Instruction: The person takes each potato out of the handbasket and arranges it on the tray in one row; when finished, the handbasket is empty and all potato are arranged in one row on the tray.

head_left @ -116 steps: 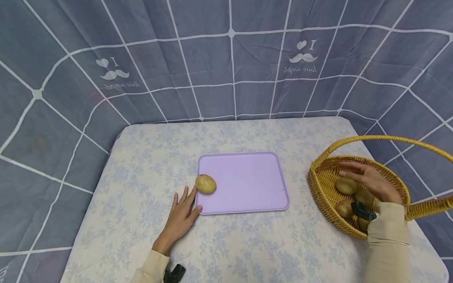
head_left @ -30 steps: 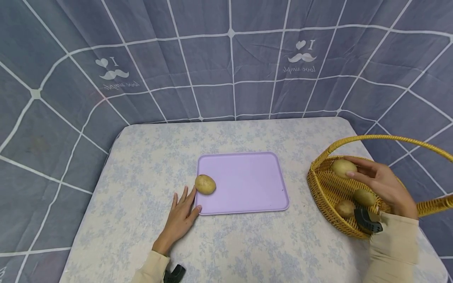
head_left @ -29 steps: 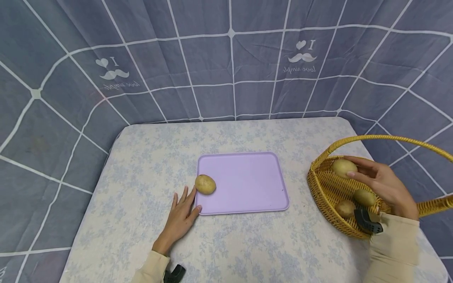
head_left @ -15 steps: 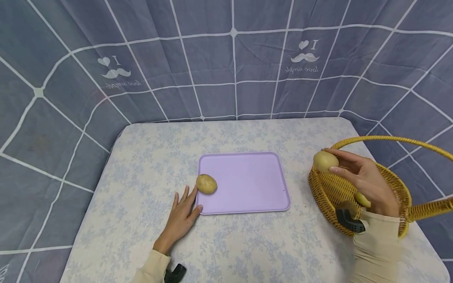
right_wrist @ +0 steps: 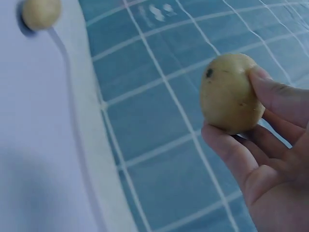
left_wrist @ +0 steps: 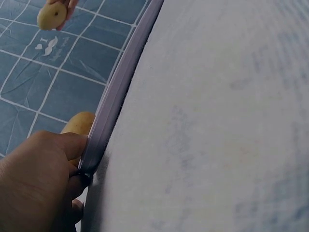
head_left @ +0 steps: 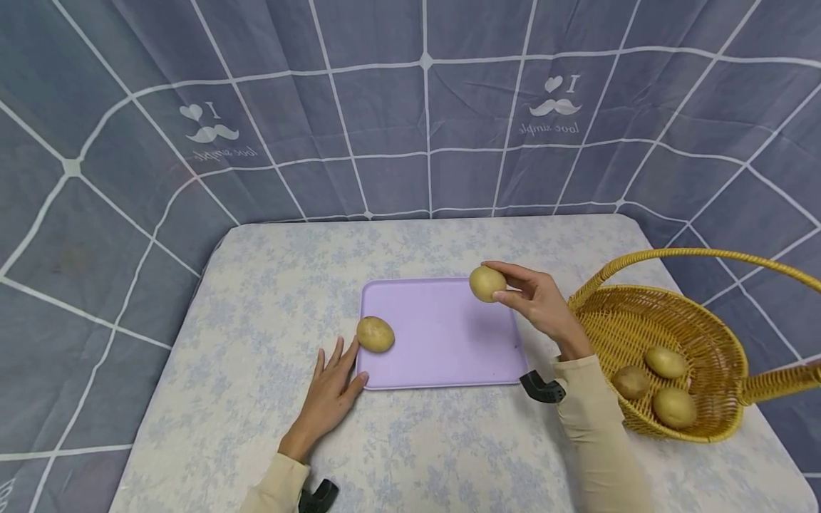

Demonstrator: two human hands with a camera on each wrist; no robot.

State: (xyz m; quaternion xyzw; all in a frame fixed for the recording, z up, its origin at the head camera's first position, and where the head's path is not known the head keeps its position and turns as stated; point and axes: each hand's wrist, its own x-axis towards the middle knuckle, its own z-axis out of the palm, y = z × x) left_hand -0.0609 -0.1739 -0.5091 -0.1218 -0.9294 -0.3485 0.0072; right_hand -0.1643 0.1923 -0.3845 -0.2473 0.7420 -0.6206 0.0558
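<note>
My right hand [head_left: 541,303] pinches a potato [head_left: 487,284] between thumb and fingers, above the far right part of the lilac tray [head_left: 442,363]. In the right wrist view a dark spot marks this held potato [right_wrist: 231,96]. A second potato [head_left: 375,334] lies at the tray's left side. Beside it my left hand [head_left: 328,385] rests with spread fingers at the tray's left edge; the left wrist view shows the thumb against the tray's rim [left_wrist: 108,101]. The second potato [left_wrist: 79,124] is partly hidden there behind the hand.
A yellow wicker basket [head_left: 603,313] with a tall handle stands at the right, holding several potatoes [head_left: 675,407]. A pale floral cloth [head_left: 449,449] covers the table. Blue-grey checked curtains [head_left: 385,114] hang behind and at both sides.
My right hand has taken a potato from the basket and carried it left to above the tray. The left hand and the potato on the tray look the same.
</note>
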